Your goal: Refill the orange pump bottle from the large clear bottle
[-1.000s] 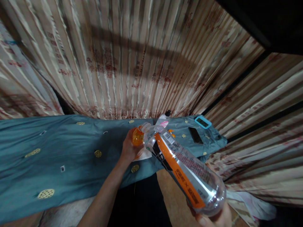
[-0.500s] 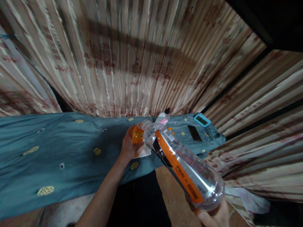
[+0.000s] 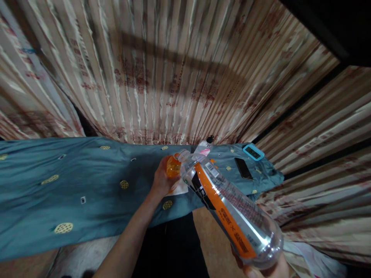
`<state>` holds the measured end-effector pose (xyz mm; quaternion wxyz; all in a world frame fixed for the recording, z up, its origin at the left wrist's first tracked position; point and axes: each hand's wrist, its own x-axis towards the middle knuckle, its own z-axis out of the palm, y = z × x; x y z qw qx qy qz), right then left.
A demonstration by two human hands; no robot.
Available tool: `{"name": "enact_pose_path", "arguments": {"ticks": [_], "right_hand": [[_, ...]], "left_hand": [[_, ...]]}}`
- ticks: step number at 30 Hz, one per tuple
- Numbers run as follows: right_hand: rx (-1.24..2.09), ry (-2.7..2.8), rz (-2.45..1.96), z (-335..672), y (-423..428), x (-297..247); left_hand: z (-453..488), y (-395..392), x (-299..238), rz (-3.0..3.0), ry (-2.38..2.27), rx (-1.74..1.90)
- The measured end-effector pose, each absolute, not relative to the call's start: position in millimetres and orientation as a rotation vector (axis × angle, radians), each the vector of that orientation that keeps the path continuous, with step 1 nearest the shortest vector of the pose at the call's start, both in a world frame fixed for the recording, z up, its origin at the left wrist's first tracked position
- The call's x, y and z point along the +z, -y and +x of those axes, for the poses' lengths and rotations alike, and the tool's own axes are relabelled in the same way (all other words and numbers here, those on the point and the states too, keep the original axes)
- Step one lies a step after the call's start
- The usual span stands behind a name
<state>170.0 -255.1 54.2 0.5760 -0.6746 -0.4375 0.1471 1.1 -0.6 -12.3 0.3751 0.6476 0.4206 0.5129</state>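
Observation:
My left hand [image 3: 162, 179] is closed round a bottle with orange contents [image 3: 173, 167], above the cloth-covered surface. A large clear plastic bottle [image 3: 232, 210] with an orange, black and silver label slants across the view. Its base rests in my right hand [image 3: 271, 268], which is mostly hidden behind it at the lower edge. The clear bottle's neck is tipped down to the mouth of the orange one; whether they touch I cannot tell. No liquid shows clearly in the big bottle. Just below my left hand lies a white sheet [image 3: 180, 188] with orange marks.
A teal cloth [image 3: 101, 185] with pineapple prints covers the long surface. Behind the bottles stands a clear bottle with a black top [image 3: 204, 146]. A dark phone [image 3: 243, 168] and a blue-framed digital clock [image 3: 253, 152] lie at the right. Pleated curtains [image 3: 162, 77] hang close behind.
The whole view has shifted slightly, so everything appears a little further right. Both bottles stay neck to mouth at much the same tilt, and both hands keep their hold.

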Motion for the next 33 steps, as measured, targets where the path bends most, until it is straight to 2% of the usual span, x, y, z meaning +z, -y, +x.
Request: {"name": "enact_pose_path", "arguments": {"ticks": [33], "right_hand": [[0.413, 1.006, -1.564, 171.4, 256.5, 62.2]], "left_hand": [[-0.4, 1.2, -9.5, 1.612, -1.043, 1.285]]}}
